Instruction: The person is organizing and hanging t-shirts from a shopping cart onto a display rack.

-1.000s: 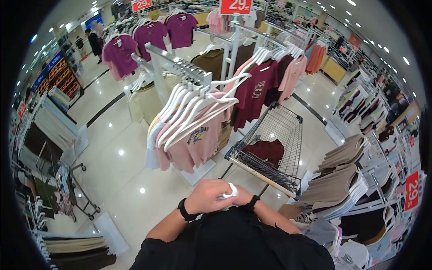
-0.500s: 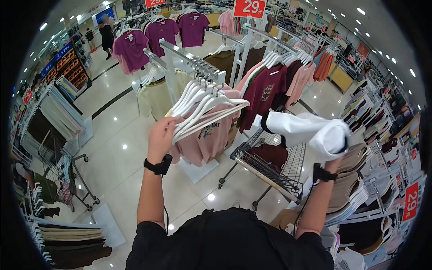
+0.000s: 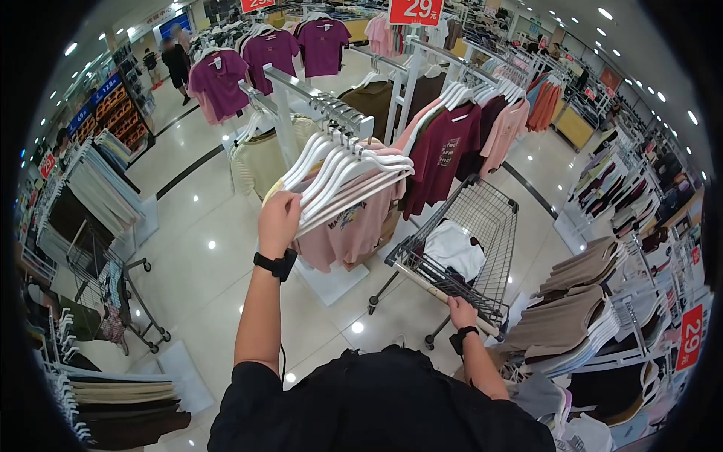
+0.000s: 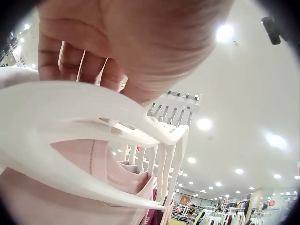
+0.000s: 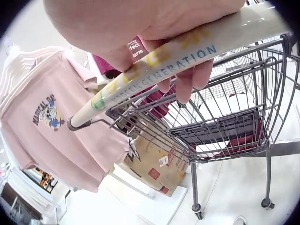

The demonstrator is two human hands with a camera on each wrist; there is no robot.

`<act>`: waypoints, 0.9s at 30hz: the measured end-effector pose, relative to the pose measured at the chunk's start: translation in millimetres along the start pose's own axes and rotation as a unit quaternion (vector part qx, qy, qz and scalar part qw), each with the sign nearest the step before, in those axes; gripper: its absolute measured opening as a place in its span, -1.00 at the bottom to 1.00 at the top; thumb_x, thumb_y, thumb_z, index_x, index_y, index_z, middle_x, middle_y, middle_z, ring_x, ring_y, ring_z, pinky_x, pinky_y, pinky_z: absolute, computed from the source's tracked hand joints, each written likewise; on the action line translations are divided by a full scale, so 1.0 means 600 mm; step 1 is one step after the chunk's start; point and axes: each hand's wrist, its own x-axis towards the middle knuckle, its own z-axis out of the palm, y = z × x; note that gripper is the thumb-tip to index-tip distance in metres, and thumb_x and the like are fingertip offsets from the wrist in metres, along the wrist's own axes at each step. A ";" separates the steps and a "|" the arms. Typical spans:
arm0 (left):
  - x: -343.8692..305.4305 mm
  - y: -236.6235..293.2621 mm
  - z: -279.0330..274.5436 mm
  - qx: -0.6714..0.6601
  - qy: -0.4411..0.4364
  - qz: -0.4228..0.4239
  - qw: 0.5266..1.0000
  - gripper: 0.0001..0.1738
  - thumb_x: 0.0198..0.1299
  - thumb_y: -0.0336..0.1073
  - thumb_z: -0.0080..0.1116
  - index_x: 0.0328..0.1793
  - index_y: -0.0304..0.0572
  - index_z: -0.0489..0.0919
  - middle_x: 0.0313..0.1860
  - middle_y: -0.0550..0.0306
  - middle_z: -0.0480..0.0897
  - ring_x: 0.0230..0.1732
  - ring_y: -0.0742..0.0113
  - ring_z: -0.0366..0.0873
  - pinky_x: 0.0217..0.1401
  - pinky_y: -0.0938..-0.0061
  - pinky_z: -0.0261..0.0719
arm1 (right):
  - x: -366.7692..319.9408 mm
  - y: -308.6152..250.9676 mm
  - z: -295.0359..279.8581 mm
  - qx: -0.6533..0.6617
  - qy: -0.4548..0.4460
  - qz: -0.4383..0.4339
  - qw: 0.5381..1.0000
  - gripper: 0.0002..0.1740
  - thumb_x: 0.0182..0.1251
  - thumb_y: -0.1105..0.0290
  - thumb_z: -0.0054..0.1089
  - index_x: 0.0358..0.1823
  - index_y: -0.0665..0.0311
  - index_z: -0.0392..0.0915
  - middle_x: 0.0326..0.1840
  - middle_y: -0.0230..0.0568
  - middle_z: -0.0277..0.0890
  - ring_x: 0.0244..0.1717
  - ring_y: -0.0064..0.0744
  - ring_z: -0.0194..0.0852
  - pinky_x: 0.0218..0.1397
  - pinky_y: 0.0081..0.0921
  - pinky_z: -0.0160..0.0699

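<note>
My left hand (image 3: 279, 222) (image 4: 126, 42) grips the near-left ends of white hangers (image 3: 331, 184) (image 4: 89, 93) on the metal rack arm (image 3: 312, 94). Its fingers bend behind them in the left wrist view. From the hangers hang pink shirts (image 3: 339, 241) (image 5: 58, 122), one with a printed figure. My right hand (image 3: 462, 312) (image 5: 145, 23) has its fingers curled round the handle (image 5: 154, 65) of a wire shopping cart (image 3: 489, 233). In the cart, a white garment (image 3: 454, 251) lies over dark red cloth (image 5: 239, 140).
Maroon and pink shirts (image 3: 444, 154) hang beyond the hangers, purple shirts (image 3: 271, 56) farther back. Racks with brown tops (image 3: 565, 324) stand close on my right. At left are another cart (image 3: 94, 271) and hanging trousers (image 3: 124, 399). A cardboard box (image 5: 154, 164) sits under the rack.
My hands, together at first, have moved apart. The white garment has gone from my right hand into the cart, and that hand now holds the cart handle. The left stays at the hangers since half a second ago.
</note>
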 end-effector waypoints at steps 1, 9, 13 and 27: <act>-0.001 -0.001 0.000 0.001 -0.002 0.001 1.000 -0.80 0.37 -0.27 0.25 -0.07 -0.23 0.74 -0.18 0.01 0.73 -0.14 0.00 0.69 -0.05 0.25 0.62 | -0.002 -0.001 -0.003 -0.005 -0.002 -0.004 1.000 -0.45 0.57 -0.19 -0.06 0.01 0.02 0.77 -0.14 -0.06 0.79 0.05 0.07 0.71 0.19 0.02 0.44; 0.009 -0.011 0.002 -0.076 -0.162 -0.084 0.980 -0.68 0.36 -0.14 0.39 0.12 -0.13 0.75 -0.21 0.14 0.74 -0.20 0.40 0.67 -0.10 0.43 0.60 | -0.011 -0.010 -0.004 -0.016 0.024 -0.017 0.999 -0.48 0.57 -0.17 -0.04 0.01 0.02 0.78 -0.12 -0.05 0.78 0.05 0.07 0.70 0.17 0.01 0.46; 0.012 -0.056 0.031 -0.313 -0.318 -0.111 0.888 -0.55 0.50 -0.22 0.28 0.40 -0.27 0.57 -0.01 0.18 0.75 -0.02 0.52 0.65 0.09 0.55 0.60 | -0.011 -0.008 0.001 -0.022 0.031 -0.022 0.999 -0.48 0.58 -0.15 -0.05 0.00 0.03 0.78 -0.08 -0.05 0.78 0.06 0.07 0.69 0.17 0.01 0.46; -0.028 -0.113 0.077 -0.359 -0.235 -0.098 0.898 -0.77 0.50 -0.25 0.29 -0.13 -0.19 0.49 -0.37 0.41 0.53 -0.39 0.66 0.36 -0.36 0.63 0.33 | -0.020 -0.015 -0.003 -0.019 0.052 -0.022 0.998 -0.51 0.57 -0.11 -0.01 -0.05 0.05 0.79 -0.10 -0.08 0.77 0.03 0.06 0.69 0.15 0.00 0.45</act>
